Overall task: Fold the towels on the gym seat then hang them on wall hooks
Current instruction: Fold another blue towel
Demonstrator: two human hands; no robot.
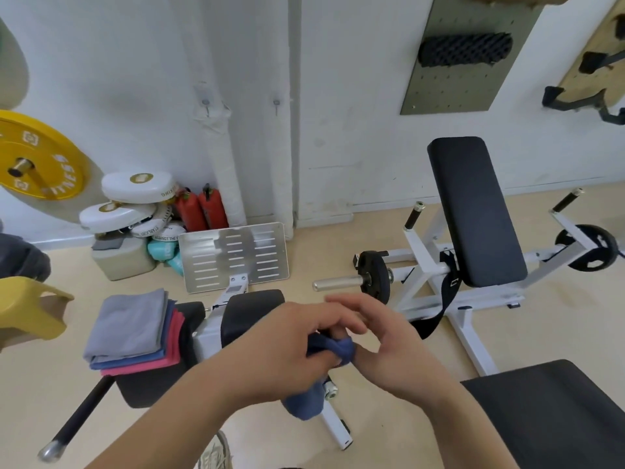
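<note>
My left hand (291, 343) grips a bunched dark blue towel (333, 350) in mid-air above the machine; the towel's lower end (304, 404) hangs below my wrist. My right hand (382, 336) meets it from the right, fingers pinching the same towel. A stack of folded towels (130, 328), grey on top, then blue and pink, lies on a black padded seat (152, 384) at the left. Two small wall hooks (206, 104) (276, 104) sit on the white wall above, both bare.
A black pad (250, 311) and a metal footplate (233, 257) stand behind my hands. A white bench with a black backrest (473, 211) and weight plates fills the right. Another black seat (554, 414) lies at bottom right. White pads and red extinguishers (203, 208) crowd the corner.
</note>
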